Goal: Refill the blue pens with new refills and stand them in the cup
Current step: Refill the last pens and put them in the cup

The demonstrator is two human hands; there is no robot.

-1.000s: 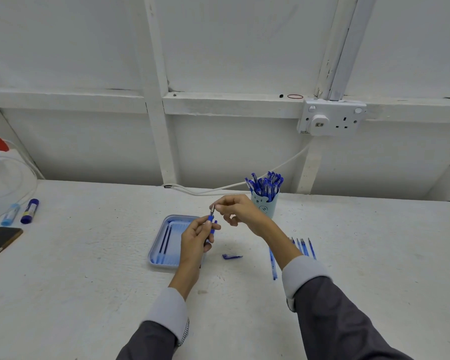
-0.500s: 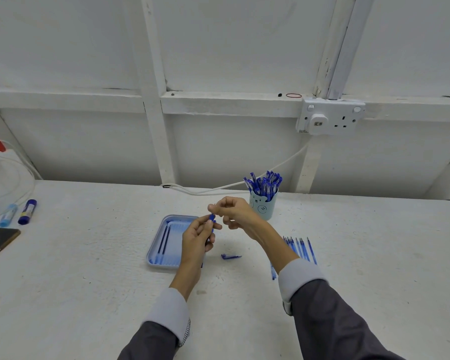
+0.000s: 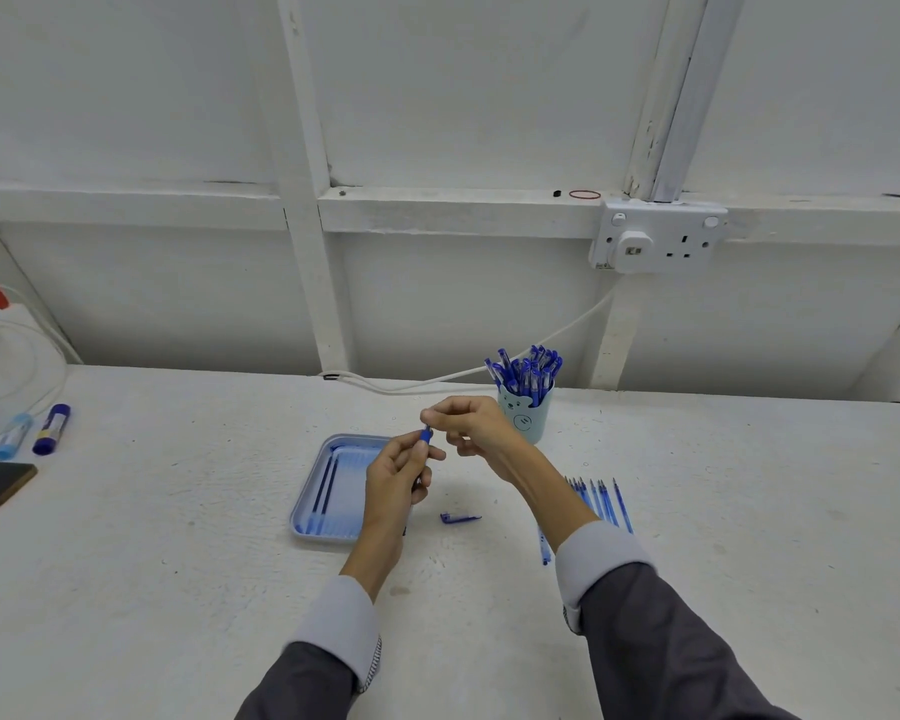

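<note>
L hand wraps the pen barrel, tip end up. R hand pinches at that tip w/ thumb + forefinger. Prob. the nose piece being screwed, but too small to tell on or off. Both are held above the table, btwn tray and cup.

Risks, my read:
- Nose piece is tiny; a slip drops it and it rolls.
- R knuckles sit just in front of the cup, which is packed w/ pens. A jerk away could tip it.
- R forearm hangs over the refills; lowering it scatters them.
- Cap lies loose below the hands.

Room: bare table toward the person and far R. Wall is near behind the cup. Tray rim is just L of L hand.
</note>
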